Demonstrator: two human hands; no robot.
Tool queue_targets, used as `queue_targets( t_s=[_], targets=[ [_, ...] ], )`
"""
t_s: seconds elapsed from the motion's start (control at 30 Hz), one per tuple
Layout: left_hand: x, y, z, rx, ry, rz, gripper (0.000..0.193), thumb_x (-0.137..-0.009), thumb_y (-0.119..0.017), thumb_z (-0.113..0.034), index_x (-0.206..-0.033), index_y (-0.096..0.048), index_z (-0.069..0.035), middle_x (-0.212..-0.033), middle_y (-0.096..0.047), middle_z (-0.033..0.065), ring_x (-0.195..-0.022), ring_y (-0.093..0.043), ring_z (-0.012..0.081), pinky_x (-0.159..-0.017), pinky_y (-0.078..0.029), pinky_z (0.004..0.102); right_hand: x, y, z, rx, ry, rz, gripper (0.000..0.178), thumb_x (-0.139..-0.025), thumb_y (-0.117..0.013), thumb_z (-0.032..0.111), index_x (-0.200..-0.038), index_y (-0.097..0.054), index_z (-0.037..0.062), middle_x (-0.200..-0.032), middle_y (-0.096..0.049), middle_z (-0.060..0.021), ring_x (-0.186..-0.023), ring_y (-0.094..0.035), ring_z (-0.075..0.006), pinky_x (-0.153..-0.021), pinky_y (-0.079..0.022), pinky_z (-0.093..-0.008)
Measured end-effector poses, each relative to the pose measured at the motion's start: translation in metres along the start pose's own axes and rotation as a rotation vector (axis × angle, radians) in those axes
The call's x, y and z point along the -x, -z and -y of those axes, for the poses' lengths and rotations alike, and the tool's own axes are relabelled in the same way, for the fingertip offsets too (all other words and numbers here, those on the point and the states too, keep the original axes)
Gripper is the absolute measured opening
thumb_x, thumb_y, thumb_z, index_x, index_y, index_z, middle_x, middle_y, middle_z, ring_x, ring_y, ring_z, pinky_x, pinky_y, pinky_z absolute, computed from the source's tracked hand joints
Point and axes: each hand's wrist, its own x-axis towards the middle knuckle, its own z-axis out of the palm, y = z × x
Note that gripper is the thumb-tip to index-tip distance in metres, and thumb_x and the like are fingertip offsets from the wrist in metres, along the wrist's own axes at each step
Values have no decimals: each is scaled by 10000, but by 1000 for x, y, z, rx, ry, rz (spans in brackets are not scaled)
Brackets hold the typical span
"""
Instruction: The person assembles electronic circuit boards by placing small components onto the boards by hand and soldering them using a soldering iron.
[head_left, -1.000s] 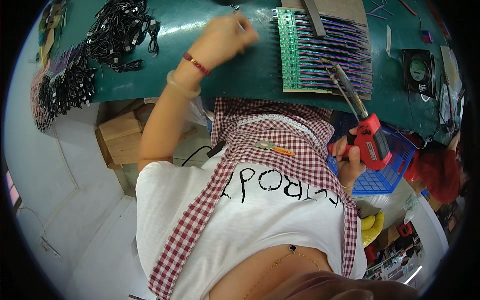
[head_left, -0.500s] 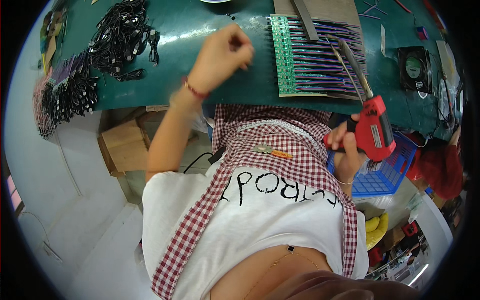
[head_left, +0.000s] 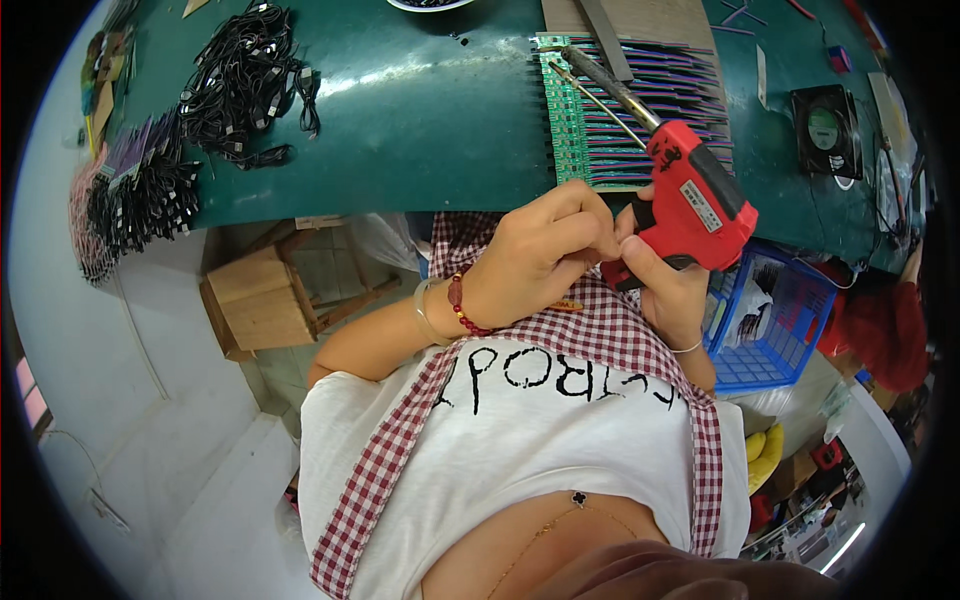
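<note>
At frame centre, the right hand [head_left: 665, 285] gripped the red soldering gun [head_left: 695, 195]; the left hand [head_left: 540, 255], fingers curled, touched its handle. At right, a blue basket [head_left: 790, 330] held a packet.

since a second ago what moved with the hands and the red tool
The left hand came off the row of green circuit strips on the table and pulled back toward the body, meeting the right hand at the grip of the red soldering gun. The right hand kept hold of the gun and tipped it up over the table edge. The strips, black cable bundles and blue basket stayed put.
</note>
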Motion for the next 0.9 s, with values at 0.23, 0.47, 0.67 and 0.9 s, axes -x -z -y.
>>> queue_targets(
  t_s=[0.23, 0.47, 0.67, 0.9],
  targets=[
    [-1, 0, -3, -12, 43, 13, 202, -678, -610, 116, -843, -597, 0, -849, -569, 95, -741, -589, 186, -604, -473, 275, 4, -1, 0, 77, -33, -27, 345, -797, -590, -16, -1116, -460, 3, -822, -551, -38, -718, -523, -97, -636, -437, -239],
    [2, 14, -4, -105, 397, 153, 128, -748, -617, -27, -855, -594, 38, -708, -616, 84, -612, -600, 149, -575, -484, 252, 4, 3, -13, 440, 55, 81, 99, -824, -583, 19, -922, -580, 34, -798, -543, 16, -721, -511, -57, -632, -420, -229],
    [-3, 30, 23, 280, 807, 127, 81, -793, -566, -51, -794, -551, 28, -668, -599, 58, -567, -549, 74, -500, -433, 207, 10, 14, -20, 481, 64, 8, 100, -835, -600, 61, -920, -575, 13, -812, -567, -2, -728, -535, -85, -651, -432, -231],
    [-16, 43, 54, 347, 952, 219, 111, -815, -556, -105, -764, -539, -7, -664, -593, 52, -512, -511, 48, -449, -379, 168, 56, 70, -34, 239, -27, -85, 476, -861, -594, 302, -1180, -458, -24, -661, -522, -63, -580, -482, -126, -554, -413, -258]
  ],
)
